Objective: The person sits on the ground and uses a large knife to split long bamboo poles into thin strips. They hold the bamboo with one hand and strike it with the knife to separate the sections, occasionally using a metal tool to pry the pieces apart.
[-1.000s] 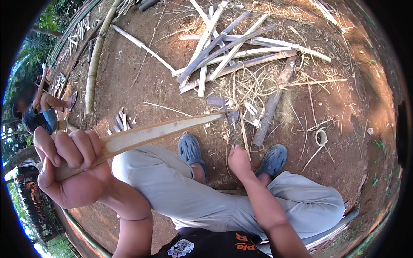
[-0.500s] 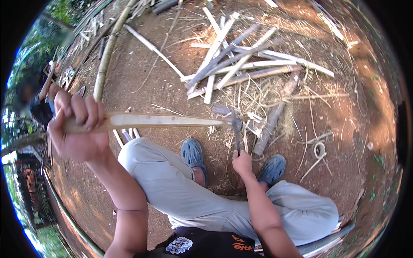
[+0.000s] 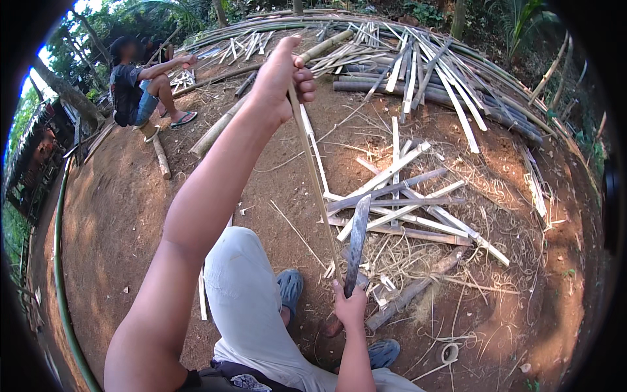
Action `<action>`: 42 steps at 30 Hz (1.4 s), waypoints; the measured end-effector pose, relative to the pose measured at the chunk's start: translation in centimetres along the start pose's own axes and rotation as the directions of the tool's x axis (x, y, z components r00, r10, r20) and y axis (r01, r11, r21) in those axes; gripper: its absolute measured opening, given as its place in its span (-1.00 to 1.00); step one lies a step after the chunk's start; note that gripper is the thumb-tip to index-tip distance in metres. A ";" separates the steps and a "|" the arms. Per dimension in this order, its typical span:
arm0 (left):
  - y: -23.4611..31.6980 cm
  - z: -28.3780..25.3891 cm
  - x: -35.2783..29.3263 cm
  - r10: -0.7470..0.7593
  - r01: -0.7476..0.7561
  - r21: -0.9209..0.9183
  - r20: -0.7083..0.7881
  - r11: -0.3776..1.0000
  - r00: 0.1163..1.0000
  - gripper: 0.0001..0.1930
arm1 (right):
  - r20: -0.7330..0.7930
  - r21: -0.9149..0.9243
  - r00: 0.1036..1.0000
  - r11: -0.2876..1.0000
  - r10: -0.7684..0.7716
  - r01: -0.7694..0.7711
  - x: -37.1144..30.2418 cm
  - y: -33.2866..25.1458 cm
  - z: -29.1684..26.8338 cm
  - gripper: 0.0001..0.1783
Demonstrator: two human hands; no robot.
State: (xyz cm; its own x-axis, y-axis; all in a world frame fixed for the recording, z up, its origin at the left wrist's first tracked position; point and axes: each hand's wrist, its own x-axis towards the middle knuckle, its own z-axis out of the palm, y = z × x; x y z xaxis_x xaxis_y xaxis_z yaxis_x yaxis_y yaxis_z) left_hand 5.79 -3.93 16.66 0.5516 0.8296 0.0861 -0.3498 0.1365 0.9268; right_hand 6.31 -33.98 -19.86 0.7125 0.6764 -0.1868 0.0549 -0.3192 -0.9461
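We clamp the strip high in our left hand, likely for steadiness, and the knife in our right hand.

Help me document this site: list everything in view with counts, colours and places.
Bamboo strip: one, pale tan, slanting down the centre
Machete: one, dark grey, centre, blade up
Split bamboo pile: many pieces, pale and grey, right of centre
Shavings: many, pale, around that pile
Log: one, grey-brown, lower right of centre
Ring: one, pale, lower right
Stacked poles: many, dark and tan, upper right
Long pole: one, green, left edge
Seated co-worker: one, dark top, upper left
Trees: several, green-brown, top
Trousers: one pair, light grey, lower centre
Clogs: two, blue-grey, lower centre
Left hand: one, bare, upper centre, gripping strip
Right hand: one, bare, lower centre, holding machete
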 end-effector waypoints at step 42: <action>-25.0 -7.2 -24.4 -0.883 0.911 0.010 0.250 0.413 0.397 -0.70 | -0.201 0.056 0.936 0.957 0.289 -0.283 -7.5 -5.6 -8.9 -0.70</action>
State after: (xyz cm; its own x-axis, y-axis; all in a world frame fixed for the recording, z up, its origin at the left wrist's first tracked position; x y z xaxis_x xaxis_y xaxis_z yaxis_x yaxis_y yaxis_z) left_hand -4.37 -23.64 -11.22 0.7173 0.0739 -0.6928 0.3655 0.8066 0.4645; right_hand 6.87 -43.22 -10.77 0.8236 0.4071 -0.3950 -0.1889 -0.4598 -0.8677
